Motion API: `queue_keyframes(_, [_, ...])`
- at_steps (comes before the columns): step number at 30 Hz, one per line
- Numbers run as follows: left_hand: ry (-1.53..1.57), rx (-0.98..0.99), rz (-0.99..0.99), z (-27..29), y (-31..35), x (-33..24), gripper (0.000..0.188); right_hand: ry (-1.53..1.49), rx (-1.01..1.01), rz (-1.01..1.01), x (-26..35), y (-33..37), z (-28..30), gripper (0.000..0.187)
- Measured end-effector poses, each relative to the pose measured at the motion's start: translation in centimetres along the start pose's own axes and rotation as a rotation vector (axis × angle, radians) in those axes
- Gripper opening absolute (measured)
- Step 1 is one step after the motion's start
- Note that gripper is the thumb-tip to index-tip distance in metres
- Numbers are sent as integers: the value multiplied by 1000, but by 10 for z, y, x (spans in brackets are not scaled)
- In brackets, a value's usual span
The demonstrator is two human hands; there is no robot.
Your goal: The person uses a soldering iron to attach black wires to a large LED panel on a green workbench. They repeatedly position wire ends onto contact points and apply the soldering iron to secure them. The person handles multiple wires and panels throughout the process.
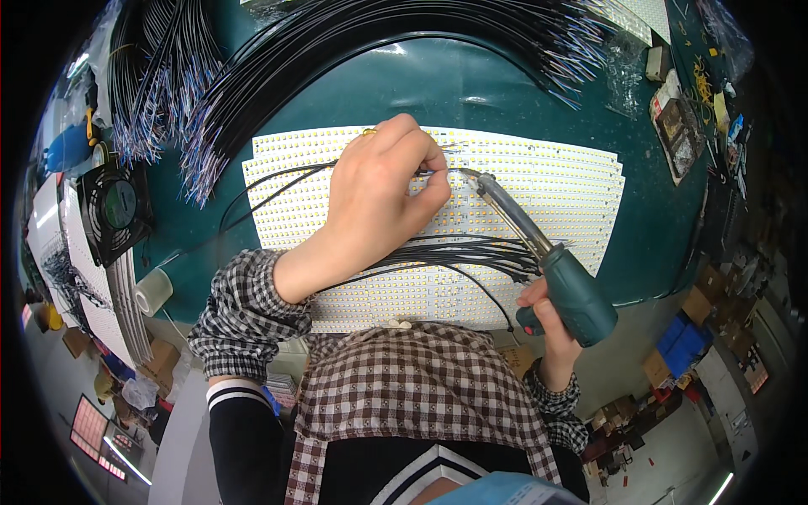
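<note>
Checked shirt (421,370); soldering iron (555,269) tip beside left fingertips (433,160).

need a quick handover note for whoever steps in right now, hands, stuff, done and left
Left hand: fingers pinched on a thin black wire at the top of the LED strip panel, pressing it down.
Right hand: gripping the green soldering iron, tip at the wire end by the left fingertips.
Bundle of black wires lies across the panel; more wire bundles sit at the back of the green table.
Done: cannot tell how many joints are soldered.
Left: this joint is in progress.
</note>
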State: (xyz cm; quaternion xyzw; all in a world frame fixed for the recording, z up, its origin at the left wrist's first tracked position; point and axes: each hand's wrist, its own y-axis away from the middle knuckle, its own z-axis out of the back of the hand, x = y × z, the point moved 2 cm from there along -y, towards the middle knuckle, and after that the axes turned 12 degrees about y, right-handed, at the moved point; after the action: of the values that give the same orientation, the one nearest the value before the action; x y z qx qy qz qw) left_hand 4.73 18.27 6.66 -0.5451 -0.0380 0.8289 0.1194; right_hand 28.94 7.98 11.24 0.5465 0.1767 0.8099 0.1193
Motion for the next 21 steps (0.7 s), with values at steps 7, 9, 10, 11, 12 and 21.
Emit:
queue_keyframes(7, [-3, -7, -9, 0, 0, 1, 18, -10, -28, 20, -2, 0, -1, 30])
queue_keyframes(9, [-8, 9, -1, 2, -1, -1, 16, -27, -24, 19, -2, 0, -1, 26])
queue_keyframes(10, [-10, 17, 3, 3, -1, -2, 15, -35, -17, 12, -2, 0, 0, 24])
queue_keyframes(11, [-15, 17, 2, 3, -2, -2, 15, -44, -10, 5, -2, 0, 1, 22])
queue_keyframes(12, [-21, 17, 2, 3, -2, -3, 15, -4, -7, -11, -1, 0, 2, 26])
queue_keyframes(21, [-21, 24, -7, 3, -2, -2, 15, 7, -17, -74, 5, 0, 3, 44])
